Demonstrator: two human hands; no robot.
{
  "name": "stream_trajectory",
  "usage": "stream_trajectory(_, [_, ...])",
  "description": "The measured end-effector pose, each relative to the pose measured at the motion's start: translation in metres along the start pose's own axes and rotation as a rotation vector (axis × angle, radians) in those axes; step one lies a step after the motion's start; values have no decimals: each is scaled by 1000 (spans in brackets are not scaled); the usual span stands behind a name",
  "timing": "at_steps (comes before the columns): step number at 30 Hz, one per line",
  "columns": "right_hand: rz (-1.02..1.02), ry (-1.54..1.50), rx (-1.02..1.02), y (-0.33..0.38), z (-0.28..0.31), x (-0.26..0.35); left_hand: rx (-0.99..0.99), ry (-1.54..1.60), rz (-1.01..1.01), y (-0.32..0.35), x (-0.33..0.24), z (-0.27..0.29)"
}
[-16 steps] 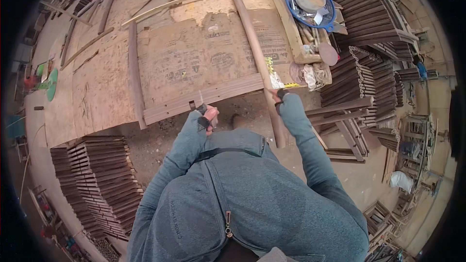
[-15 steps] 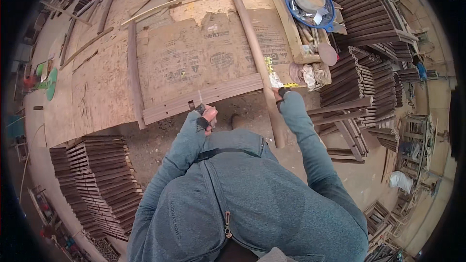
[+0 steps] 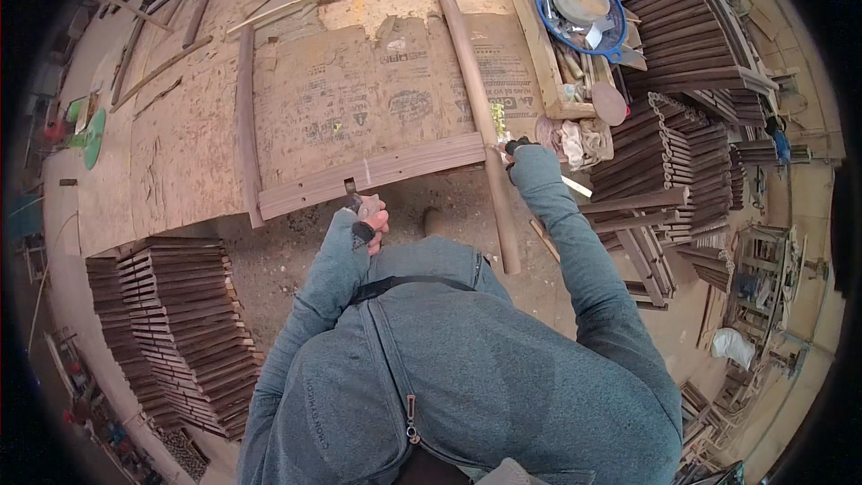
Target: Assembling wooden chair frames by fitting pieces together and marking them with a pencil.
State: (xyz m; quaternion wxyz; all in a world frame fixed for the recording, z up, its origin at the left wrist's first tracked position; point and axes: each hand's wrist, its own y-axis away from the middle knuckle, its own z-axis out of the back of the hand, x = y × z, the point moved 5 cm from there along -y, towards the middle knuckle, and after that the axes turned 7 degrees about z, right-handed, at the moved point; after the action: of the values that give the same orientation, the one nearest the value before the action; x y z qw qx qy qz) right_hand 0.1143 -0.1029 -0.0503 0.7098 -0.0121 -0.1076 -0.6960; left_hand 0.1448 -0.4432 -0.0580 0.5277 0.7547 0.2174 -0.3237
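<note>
We judge the wooden frame (image 3: 377, 171) at the tabletop's (image 3: 180, 153) near edge stiff and weighty, best gripped on its rails; left hand (image 3: 366, 216) pinches the front rail, right hand (image 3: 518, 149) clasps the side rail.

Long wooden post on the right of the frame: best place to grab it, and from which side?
Grip the wooden post on its bare upper stretch, coming from its right. It lies flat on the cardboard sheet; lower down, the cross rail joins from the left and the right hand occupies it.

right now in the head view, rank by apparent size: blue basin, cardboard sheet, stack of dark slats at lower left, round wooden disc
1. cardboard sheet
2. stack of dark slats, though it lies nearer the camera
3. blue basin
4. round wooden disc
</note>
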Motion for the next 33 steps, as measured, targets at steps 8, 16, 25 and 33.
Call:
stream_trajectory(8, [185,186,-104,-14,0,10,-21,47,-15,3,1,0])
stream_trajectory(16, [161,249,20,-16,8,18,-30,59,-44,-4,-3,-5])
stream_trajectory(25, [99,229,121,-22,20,24,-48,85,-44,3,-6,-6])
stream_trajectory(33, [120,226,223,-25,21,23,-64,108,-29,11,-1,-9])
